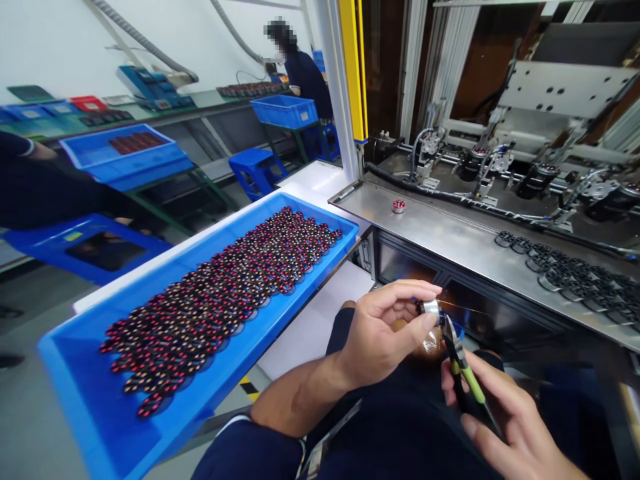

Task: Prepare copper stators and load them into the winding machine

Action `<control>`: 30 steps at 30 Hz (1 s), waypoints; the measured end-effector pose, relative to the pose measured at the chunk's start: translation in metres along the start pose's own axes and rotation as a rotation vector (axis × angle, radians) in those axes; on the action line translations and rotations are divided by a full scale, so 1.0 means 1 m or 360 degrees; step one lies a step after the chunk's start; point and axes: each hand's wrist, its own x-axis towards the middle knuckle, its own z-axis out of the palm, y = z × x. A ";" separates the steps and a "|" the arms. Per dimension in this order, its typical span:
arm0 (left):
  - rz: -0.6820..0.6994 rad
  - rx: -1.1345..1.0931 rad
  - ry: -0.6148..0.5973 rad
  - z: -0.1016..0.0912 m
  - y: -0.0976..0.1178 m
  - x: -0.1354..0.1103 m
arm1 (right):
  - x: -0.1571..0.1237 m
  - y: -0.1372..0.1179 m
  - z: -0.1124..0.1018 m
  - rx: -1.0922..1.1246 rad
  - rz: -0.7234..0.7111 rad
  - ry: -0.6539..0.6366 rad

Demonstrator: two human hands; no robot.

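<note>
Between the thumb and fingers of my left hand (pixel 383 327) is a small motor stator (pixel 431 308) with a silvery rim. A thin wire trails from it to the right. My right hand (pixel 515 413) is closed around wire cutters (pixel 465 373) with green and black handles. Their jaws point up and sit close beside the stator's lower right side; whether they touch the wire I cannot tell. Below the stator is something shiny and clear, partly covered by my left hand.
To the left, a long blue tray (pixel 235 340) holds rows of wound stators (pixel 225 280). One red stator (pixel 399 206) stands on the metal ledge (pixel 435 223), with black ring parts (pixel 575 273) farther right. Behind is a winding machine (pixel 540 173). Two co-workers sit beyond, one a dark-sleeved person (pixel 307 77).
</note>
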 end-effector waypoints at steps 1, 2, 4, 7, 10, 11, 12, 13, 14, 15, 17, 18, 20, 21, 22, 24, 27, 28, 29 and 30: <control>0.0009 0.0007 0.0001 0.000 0.000 0.000 | 0.001 -0.001 0.000 0.0014 0.0001 0.0009; 0.0013 0.0009 0.0000 -0.001 0.000 0.000 | 0.002 -0.003 0.001 0.0025 0.0001 0.0013; 0.0019 0.0011 -0.0007 -0.001 -0.001 0.000 | 0.006 -0.007 0.001 0.0029 0.0005 0.0005; 0.0023 0.0015 -0.0020 -0.002 -0.001 -0.001 | 0.011 -0.012 0.002 -0.0039 -0.0014 0.0002; 0.0024 0.0013 -0.0035 -0.002 -0.001 -0.001 | 0.012 -0.009 0.002 -0.0214 -0.0071 0.0076; 0.0023 0.0011 -0.0037 -0.002 -0.001 -0.001 | 0.011 -0.007 0.002 -0.0272 -0.0080 0.0107; 0.0022 0.0008 -0.0036 -0.003 -0.001 -0.001 | 0.009 -0.004 0.002 -0.0320 -0.0085 0.0137; 0.0023 0.0005 -0.0036 -0.003 -0.001 -0.001 | 0.006 -0.001 0.001 -0.0361 -0.0087 0.0157; 0.0025 0.0004 -0.0036 -0.003 -0.001 -0.002 | 0.003 0.002 0.001 -0.0399 -0.0087 0.0163; 0.0035 0.0007 -0.0039 -0.004 -0.001 -0.002 | 0.001 0.004 0.000 -0.0436 -0.0087 0.0160; 0.0072 0.0028 -0.0052 -0.004 -0.001 -0.003 | -0.003 0.008 -0.002 -0.0513 -0.0106 0.0132; 0.0098 0.0042 -0.0059 -0.004 -0.001 -0.003 | -0.004 0.008 -0.002 -0.0552 -0.0120 0.0115; 0.0154 0.0068 -0.0073 -0.004 -0.001 -0.004 | -0.004 0.008 -0.003 -0.0613 -0.0155 0.0093; 0.0177 0.0079 -0.0078 -0.003 0.000 -0.004 | -0.003 0.008 -0.003 -0.0632 -0.0175 0.0091; 0.0195 0.0092 -0.0082 -0.003 0.000 -0.004 | -0.002 0.007 -0.003 -0.0647 -0.0185 0.0095; 0.0224 0.0128 -0.0090 -0.002 0.002 -0.005 | 0.000 0.005 -0.002 -0.0664 -0.0178 0.0114; 0.0264 0.0168 -0.0102 -0.002 0.004 -0.006 | 0.003 0.002 -0.001 -0.0588 -0.0130 0.0117; 0.0268 0.0173 -0.0104 -0.002 0.004 -0.006 | 0.003 0.001 0.000 -0.0541 -0.0121 0.0109; 0.0271 0.0175 -0.0105 -0.002 0.004 -0.006 | 0.003 0.001 0.000 -0.0498 -0.0113 0.0094; 0.0271 0.0176 -0.0106 -0.001 0.004 -0.006 | 0.003 0.001 0.000 -0.0470 -0.0099 0.0078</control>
